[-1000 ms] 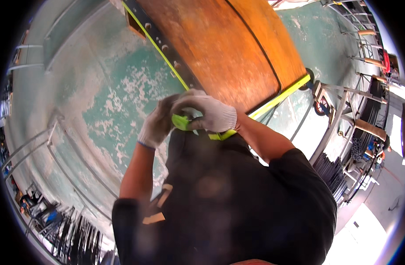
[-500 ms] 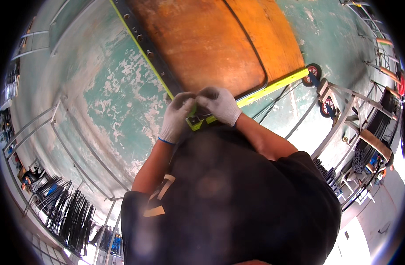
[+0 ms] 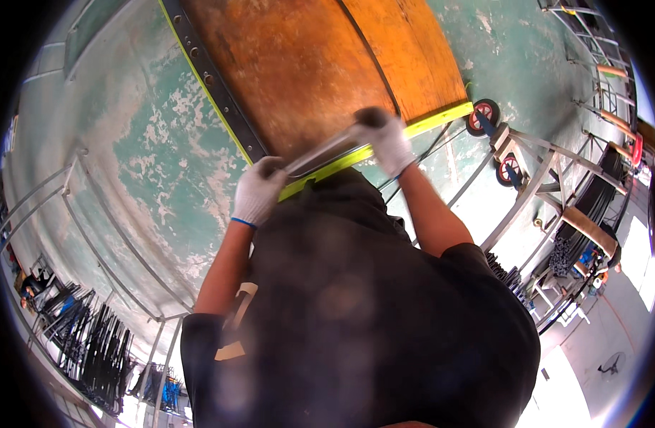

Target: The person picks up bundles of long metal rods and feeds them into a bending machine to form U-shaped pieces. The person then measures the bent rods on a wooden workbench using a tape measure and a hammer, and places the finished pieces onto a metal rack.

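A greyish, shiny strip (image 3: 320,154), smeared by motion, stretches between my two hands in white gloves. My left hand (image 3: 260,190) is closed on its left end, at the near left corner of a worn orange-brown board (image 3: 299,78). My right hand (image 3: 386,143) is blurred and closed round the strip's other end, above the board's near edge. A yellow-green edge bar (image 3: 442,120) runs under the strip along that side. On the board lies a thin black bent tube (image 3: 367,46); its corner is hidden by my right hand.
A black rail with holes (image 3: 212,80) borders the board's left side. To the right stand red-rimmed wheels (image 3: 482,118) and a metal frame (image 3: 527,203). Grey tube railing (image 3: 103,264) and bundled black rods (image 3: 92,349) are at the left. The green floor (image 3: 170,128) is peeling.
My hands were together at the board's near left corner. Now my right hand has moved away to the right and the greyish strip spans between them. The view has shifted slightly.
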The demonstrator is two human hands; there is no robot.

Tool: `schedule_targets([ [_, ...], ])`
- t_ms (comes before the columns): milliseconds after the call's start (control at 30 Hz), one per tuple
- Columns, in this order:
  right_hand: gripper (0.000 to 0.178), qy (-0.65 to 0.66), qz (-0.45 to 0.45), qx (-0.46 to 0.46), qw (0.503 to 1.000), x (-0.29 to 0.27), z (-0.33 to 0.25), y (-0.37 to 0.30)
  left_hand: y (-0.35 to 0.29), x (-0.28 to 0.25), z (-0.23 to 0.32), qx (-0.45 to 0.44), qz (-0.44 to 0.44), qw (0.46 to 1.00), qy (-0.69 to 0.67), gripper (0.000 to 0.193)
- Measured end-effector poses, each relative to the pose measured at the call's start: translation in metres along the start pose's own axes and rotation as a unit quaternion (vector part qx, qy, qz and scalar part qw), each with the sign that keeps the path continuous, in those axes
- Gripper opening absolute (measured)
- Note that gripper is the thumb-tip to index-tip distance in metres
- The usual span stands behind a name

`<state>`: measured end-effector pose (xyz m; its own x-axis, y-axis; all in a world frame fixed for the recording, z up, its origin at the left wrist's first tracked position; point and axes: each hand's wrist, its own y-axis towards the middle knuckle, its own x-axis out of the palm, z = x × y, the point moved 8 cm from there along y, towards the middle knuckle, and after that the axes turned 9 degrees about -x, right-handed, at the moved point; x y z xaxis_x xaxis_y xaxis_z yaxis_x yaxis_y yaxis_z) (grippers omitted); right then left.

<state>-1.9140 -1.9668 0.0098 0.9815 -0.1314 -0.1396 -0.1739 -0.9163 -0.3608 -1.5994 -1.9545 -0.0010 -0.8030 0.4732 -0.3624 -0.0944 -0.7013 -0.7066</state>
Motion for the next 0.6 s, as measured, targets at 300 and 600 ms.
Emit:
schedule_targets([
  [300,0.033,-0.212,0.123,-0.042,0.968,-0.129,0.054,0.046,-0.011,-0.049,-0.104,-0.103,0.053,0.961,0.25,0.038],
  [600,0.055,-0.442,0.117,-0.142,0.878,-0.101,0.043,0.03,0.003,-0.046,-0.102,-0.092,0.055,0.96,0.259,0.035],
])
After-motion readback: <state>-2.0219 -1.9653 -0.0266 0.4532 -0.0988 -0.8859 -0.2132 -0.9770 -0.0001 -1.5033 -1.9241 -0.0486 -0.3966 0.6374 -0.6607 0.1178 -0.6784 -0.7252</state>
